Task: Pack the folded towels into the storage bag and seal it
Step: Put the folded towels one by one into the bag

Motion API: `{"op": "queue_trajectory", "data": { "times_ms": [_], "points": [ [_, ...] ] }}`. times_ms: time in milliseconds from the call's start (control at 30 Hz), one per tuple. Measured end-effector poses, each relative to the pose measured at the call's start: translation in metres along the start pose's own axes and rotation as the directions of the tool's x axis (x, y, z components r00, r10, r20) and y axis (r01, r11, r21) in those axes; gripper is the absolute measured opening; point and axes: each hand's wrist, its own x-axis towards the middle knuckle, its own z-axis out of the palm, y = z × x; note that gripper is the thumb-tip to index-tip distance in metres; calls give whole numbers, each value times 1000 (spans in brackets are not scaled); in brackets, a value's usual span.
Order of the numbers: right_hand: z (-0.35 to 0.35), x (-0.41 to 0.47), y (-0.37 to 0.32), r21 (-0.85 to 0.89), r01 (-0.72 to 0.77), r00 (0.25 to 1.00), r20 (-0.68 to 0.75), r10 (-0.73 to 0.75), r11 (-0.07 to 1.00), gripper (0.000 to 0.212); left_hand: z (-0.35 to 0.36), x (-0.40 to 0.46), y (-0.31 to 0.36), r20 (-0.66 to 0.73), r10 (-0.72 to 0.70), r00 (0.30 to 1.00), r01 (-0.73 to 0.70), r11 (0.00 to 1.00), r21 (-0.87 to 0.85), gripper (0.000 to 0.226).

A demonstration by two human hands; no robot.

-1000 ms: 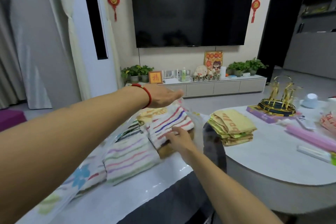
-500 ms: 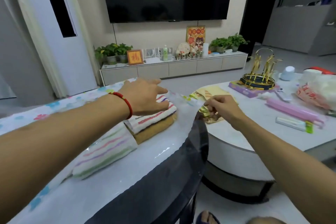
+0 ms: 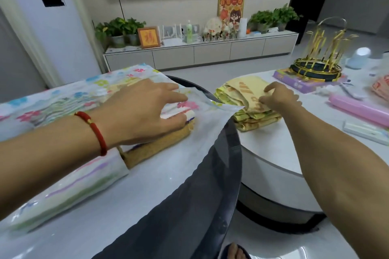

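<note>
Covering bagged towels (image 3: pixel 134 153), left hand (image 3: pixel 145 111) hides their tops.

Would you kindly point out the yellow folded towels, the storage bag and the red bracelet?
yellow folded towels (image 3: pixel 235 90): head view, top fold.
storage bag (image 3: pixel 63 94): head view, flowered upper sheet.
red bracelet (image 3: pixel 95 130): head view, cord across the left wrist.

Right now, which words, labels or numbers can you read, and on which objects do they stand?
Small orange framed picture: one gold Chinese character, likely "福".
Yellow folded towel: orange letters, cut by the folds, unreadable.
Purple box: print too small.
Large framed picture: characters blurred.
</note>
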Motion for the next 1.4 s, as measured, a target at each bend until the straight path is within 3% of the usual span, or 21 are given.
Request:
{"op": "queue_trajectory", "data": {
  "times_ms": [67, 167, 333, 433, 533, 667, 733, 867, 1000, 1067, 1200, 1233, 1300, 1400],
  "points": [
    [-2, 3, -2, -43, 79, 997, -16, -79, 996, 40, 1, 0, -1, 4, -11, 1000, 11, 1000, 0, 69],
    [-10, 3, -8, 36, 234, 972, -19, -234, 972, 36, 1, -1, -4, 7, -45, 999, 45, 999, -6, 69],
    [-41, -43, -17, 366, 246, 968, -141, -208, 898, 31, -6, -10, -5, 61, -116, 991, 114, 993, 31, 45],
    [-72, -87, -17, 464, 260, 965, -143, -218, 847, 28, -16, -31, -6, 99, -205, 974, 198, 977, 73, 38],
    [-109, -139, -17, 513, 270, 961, -93, -261, 815, 25, -26, -64, -13, 105, -269, 957, 259, 960, 102, 36],
    [-147, -215, -29, 632, 242, 924, 81, -373, 737, 20, -31, -111, -22, 202, -362, 910, 328, 927, 183, 50],
    [-155, -253, -41, 661, 178, 868, 243, -433, 729, 18, -35, -129, -25, 246, -396, 885, 362, 916, 174, 56],
    [-149, -315, -71, 633, 116, 636, 545, -546, 766, 19, -65, -141, -31, 195, -398, 897, 369, 914, 167, 57],
    [-101, -363, -117, 672, 68, 466, 632, -619, 737, 20, -110, -136, -36, 107, -412, 905, 396, 908, 139, 57],
    [-67, -377, -151, 765, 19, 495, 552, -671, 644, 21, -130, -131, -38, 71, -434, 898, 427, 899, 98, 56],
    [4, -396, -204, 933, -62, 772, 269, -576, 353, 20, -157, -122, -37, 49, -485, 873, 483, 874, 44, 62],
    [24, -400, -207, 931, -50, 804, 252, -539, 362, 23, -160, -121, -37, 41, -495, 868, 493, 869, 43, 63],
    [65, -412, -201, 871, -76, 804, 341, -486, 486, 32, -161, -120, -37, 26, -505, 863, 504, 863, 44, 66],
    [105, -428, -182, 730, -96, 699, 534, -477, 676, 35, -152, -119, -38, 32, -485, 874, 484, 874, 44, 66]
  ]
}}
